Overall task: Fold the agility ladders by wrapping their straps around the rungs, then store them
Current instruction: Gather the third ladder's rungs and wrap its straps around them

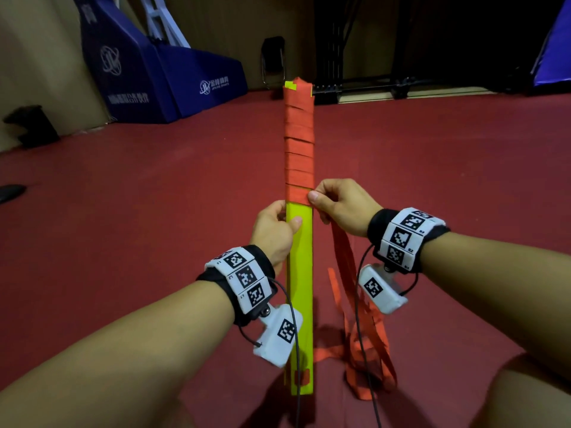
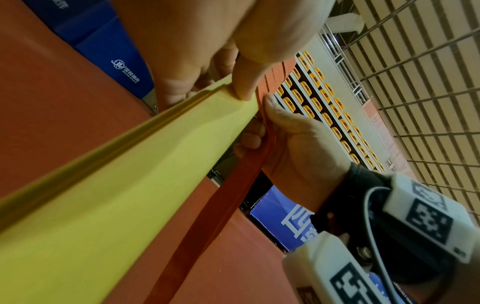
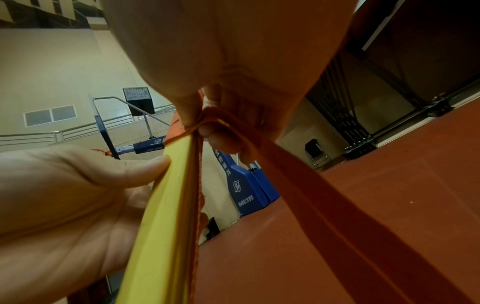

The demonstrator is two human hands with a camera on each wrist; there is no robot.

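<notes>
A stack of yellow-green ladder rungs (image 1: 299, 291) is held out lengthwise in front of me. An orange strap (image 1: 298, 140) is wound around its far half in several turns. My left hand (image 1: 278, 230) grips the bare yellow rungs (image 2: 145, 164) just below the wrapping, thumb on top. My right hand (image 1: 336, 205) pinches the orange strap (image 3: 298, 185) at the last turn on the right edge of the rungs (image 3: 168, 195). The loose strap (image 1: 364, 335) hangs from that hand down to a heap on the floor.
Red floor (image 1: 139, 211) lies all around. A blue padded basketball stand base (image 1: 160, 78) stands at the back left, a dark folding chair (image 1: 273, 61) by the far wall, and black metal framing (image 1: 370, 88) at the back right.
</notes>
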